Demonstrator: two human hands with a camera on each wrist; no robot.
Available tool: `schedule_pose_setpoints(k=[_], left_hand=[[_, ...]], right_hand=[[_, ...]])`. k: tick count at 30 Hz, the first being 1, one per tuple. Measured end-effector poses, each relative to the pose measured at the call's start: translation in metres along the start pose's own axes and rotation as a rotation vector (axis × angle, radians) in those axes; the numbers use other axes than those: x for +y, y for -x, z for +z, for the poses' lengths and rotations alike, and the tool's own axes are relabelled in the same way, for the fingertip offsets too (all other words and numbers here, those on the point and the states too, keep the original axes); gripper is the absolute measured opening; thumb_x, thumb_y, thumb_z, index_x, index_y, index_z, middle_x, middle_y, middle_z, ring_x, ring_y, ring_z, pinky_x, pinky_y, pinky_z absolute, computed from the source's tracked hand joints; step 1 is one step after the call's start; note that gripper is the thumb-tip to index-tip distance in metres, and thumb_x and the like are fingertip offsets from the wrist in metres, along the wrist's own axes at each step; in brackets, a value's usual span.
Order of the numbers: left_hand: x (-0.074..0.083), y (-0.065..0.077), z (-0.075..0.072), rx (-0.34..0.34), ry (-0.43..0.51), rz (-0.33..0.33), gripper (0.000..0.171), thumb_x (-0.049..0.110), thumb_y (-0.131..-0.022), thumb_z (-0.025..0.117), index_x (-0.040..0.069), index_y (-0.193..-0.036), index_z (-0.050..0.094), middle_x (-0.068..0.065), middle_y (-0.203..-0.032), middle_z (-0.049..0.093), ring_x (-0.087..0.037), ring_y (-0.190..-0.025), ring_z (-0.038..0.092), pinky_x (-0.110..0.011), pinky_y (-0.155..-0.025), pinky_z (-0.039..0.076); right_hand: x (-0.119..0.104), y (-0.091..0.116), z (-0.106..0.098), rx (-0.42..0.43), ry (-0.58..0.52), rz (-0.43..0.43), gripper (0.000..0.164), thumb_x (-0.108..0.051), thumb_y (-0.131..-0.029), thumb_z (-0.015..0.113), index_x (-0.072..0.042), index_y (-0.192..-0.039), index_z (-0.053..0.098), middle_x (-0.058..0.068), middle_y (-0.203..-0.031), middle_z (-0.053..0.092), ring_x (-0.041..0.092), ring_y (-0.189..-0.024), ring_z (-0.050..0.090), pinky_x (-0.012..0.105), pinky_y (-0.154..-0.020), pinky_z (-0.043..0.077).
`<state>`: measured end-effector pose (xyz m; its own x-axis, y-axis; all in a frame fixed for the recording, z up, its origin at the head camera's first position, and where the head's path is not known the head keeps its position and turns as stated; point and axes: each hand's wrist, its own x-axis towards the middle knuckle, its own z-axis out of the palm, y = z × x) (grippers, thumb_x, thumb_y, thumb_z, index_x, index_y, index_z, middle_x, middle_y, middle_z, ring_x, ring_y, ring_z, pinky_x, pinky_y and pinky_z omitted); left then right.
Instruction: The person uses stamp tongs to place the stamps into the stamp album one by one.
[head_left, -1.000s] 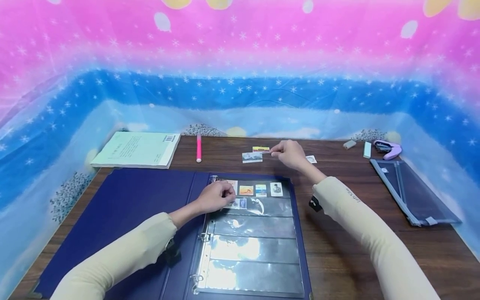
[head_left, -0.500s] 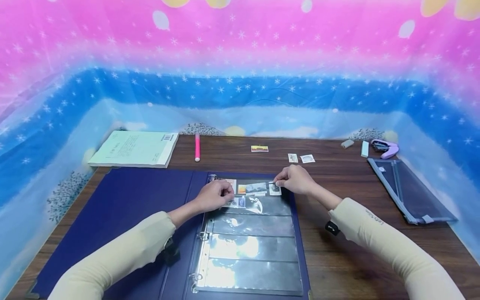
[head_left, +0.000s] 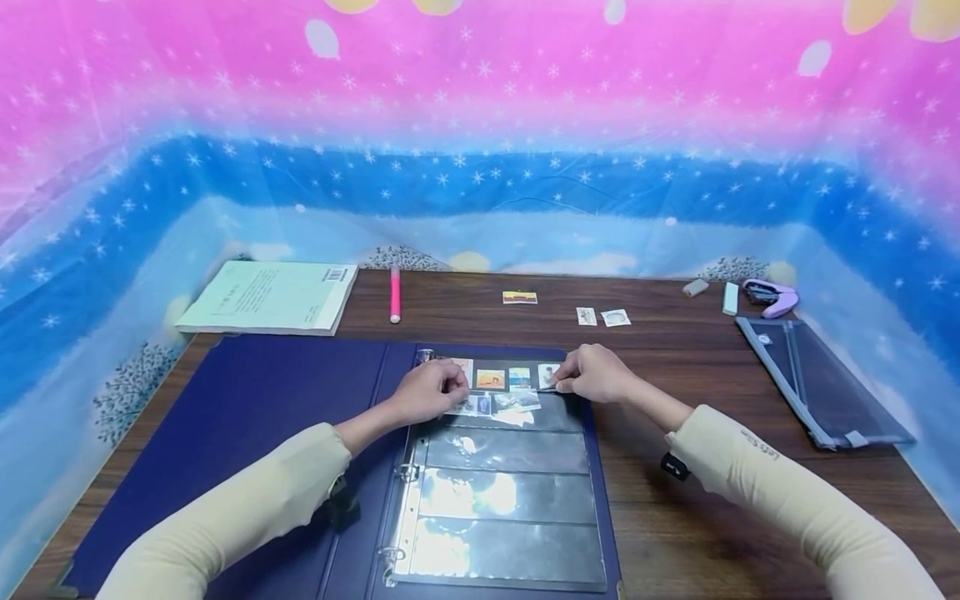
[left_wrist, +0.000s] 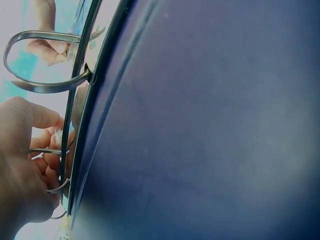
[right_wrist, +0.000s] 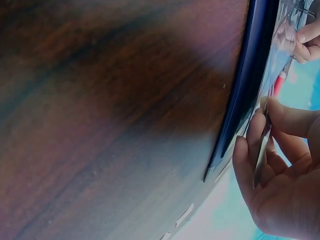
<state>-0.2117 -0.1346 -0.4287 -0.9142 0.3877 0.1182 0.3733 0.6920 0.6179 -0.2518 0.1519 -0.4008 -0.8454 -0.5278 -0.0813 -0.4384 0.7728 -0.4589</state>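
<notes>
A stamp album [head_left: 300, 417] lies open, with a clear-pocket page [head_left: 510, 450] on its right side. My right hand [head_left: 597, 373] pinches metal tweezers [right_wrist: 263, 145] between thumb and fingers. At their tip a pale grey stamp [head_left: 517, 402] overlaps the second pocket row. My left hand [head_left: 429, 390] pinches the edge of that row's clear strip near the ring side, beside a blue-and-white stamp [head_left: 481, 405]. Along the top row sit an orange stamp [head_left: 491, 379], a blue-and-yellow stamp [head_left: 519, 378] and a white portrait stamp [head_left: 546, 375]. Left fingers partly hide another there.
Behind the album lie a yellow-and-red stamp [head_left: 520, 297] and two pale stamps [head_left: 586, 316]. A pink marker [head_left: 395, 295] and green book [head_left: 270, 297] are back left. Back right are an eraser [head_left: 730, 297], a purple stapler [head_left: 780, 298] and a mesh pouch [head_left: 832, 383]. Metal rings [left_wrist: 42, 36] rise along the spine.
My right hand has brought the grey stamp with the tweezers from the back of the table to the album, then lower, from the top row to the second. My left hand stays put.
</notes>
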Motion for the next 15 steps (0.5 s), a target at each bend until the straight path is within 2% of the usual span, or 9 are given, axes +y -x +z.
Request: schedule_pose_setpoints(k=[9, 15], left_hand=[[-0.0008, 0.0002, 0.0007, 0.003, -0.008, 0.001, 0.009, 0.018, -0.081, 0.062, 0.015, -0.073, 0.062, 0.005, -0.07, 0.054, -0.006, -0.065, 0.044, -0.024, -0.071, 0.037], [0.0001, -0.0001, 0.0002, 0.001, 0.001, 0.005, 0.009, 0.018, -0.082, 0.062, 0.015, -0.073, 0.062, 0.005, -0.07, 0.053, -0.007, -0.064, 0.044, -0.024, -0.07, 0.037]], right_hand=[[-0.0012, 0.0038, 0.0002, -0.024, -0.003, -0.033, 0.009, -0.016, -0.083, 0.068, -0.016, -0.085, 0.076, -0.001, -0.092, 0.073, 0.016, -0.089, 0.067, 0.035, -0.08, 0.051], [0.0015, 0.0002, -0.0019, -0.05, -0.001, -0.079, 0.008, -0.015, -0.081, 0.069, -0.016, -0.084, 0.077, -0.002, -0.087, 0.073, 0.013, -0.086, 0.067, 0.035, -0.082, 0.051]])
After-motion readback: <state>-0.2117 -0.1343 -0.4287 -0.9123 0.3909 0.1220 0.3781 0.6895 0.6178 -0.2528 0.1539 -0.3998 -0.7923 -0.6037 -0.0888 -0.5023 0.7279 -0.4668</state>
